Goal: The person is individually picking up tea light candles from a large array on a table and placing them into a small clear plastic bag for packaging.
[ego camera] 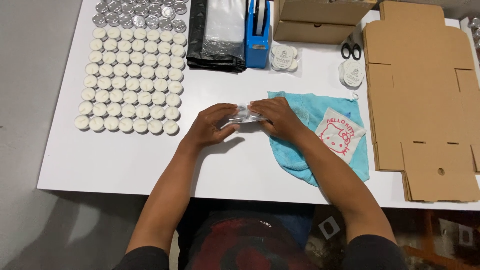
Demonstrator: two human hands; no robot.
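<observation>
Hands: left, right both pinching clear packet | bare table toward near edge | towel under right

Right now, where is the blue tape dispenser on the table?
In the head view the blue tape dispenser stands at the far edge of the white table, near the middle, between the stack of plastic bags and the cardboard box.

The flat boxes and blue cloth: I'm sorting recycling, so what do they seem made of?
The flat boxes look like brown corrugated cardboard, matte, with die-cut flaps and fold lines. The blue cloth under the right hand looks like soft terry or microfibre, fuzzy and rumpled; which one is unclear.
</observation>
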